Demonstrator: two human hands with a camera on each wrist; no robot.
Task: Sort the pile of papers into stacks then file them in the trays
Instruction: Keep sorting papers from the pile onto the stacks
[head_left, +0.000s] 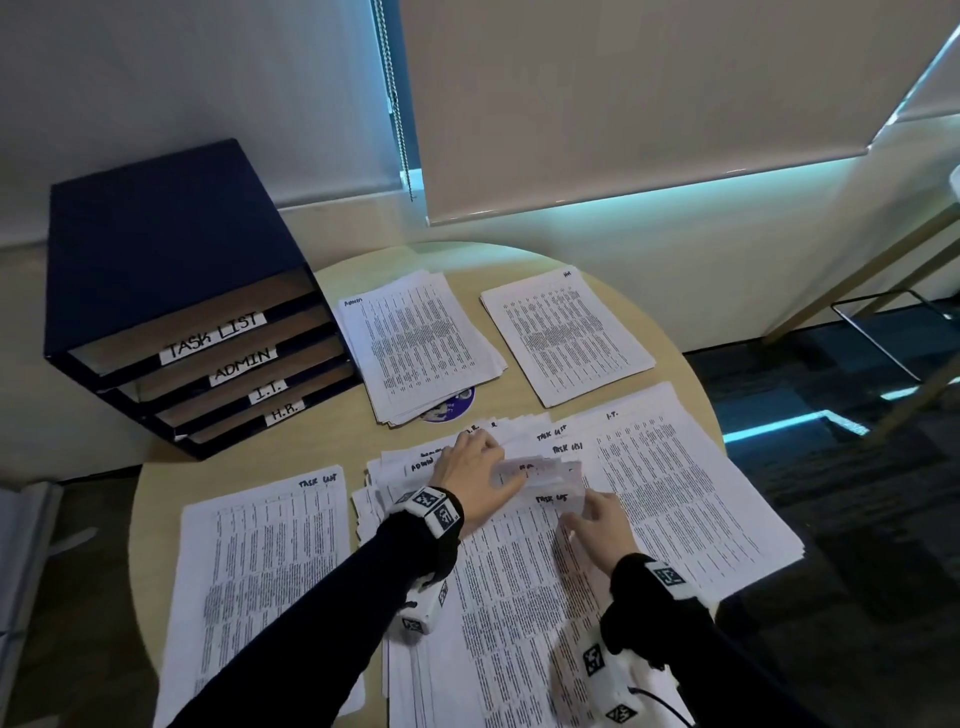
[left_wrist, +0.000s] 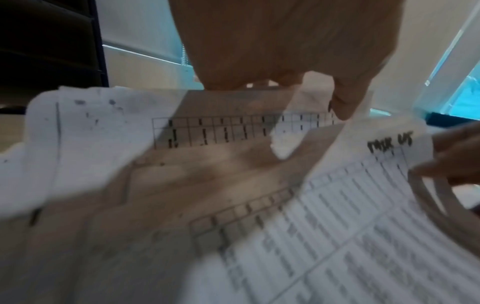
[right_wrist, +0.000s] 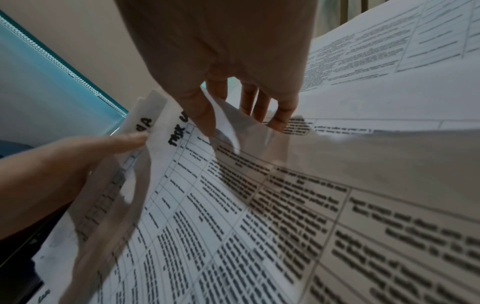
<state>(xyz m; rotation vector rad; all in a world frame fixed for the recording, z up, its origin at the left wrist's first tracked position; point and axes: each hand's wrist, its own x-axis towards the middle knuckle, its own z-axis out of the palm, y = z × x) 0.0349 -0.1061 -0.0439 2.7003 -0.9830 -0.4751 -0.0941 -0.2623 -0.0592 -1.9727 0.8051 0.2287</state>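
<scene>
- Head view: a person in dark sleeves is leaning over a round tabletop, working through the unsorted pile of papers lying at lower centre of the frame. The left hand is pinching a few lifted sheet corners above the pile, thumb underneath, while the right hand is peeling up the top right corner of a sheet marked "TASK LIST", its grip clamped on that corner. Four sorted stacks are lying around the pile: the task list stack at lower left, the admin stack at upper centre, the H.R. stack to its right, and the I.T. stack at right. The dark blue tray unit is standing at upper left on the tabletop's edge, its four slots labelled TASK LIST, ADMIN, I.T. and H.R.
- Left wrist view: the left hand is filling the top of the frame, fingertips pressing into curled, blurred sheets; the right hand's fingers are entering at the right edge beside a "TASK LIST" corner.
- Right wrist view: the right hand is pinching a thin corner at upper centre; the left hand is gripping lifted sheets at left.
</scene>
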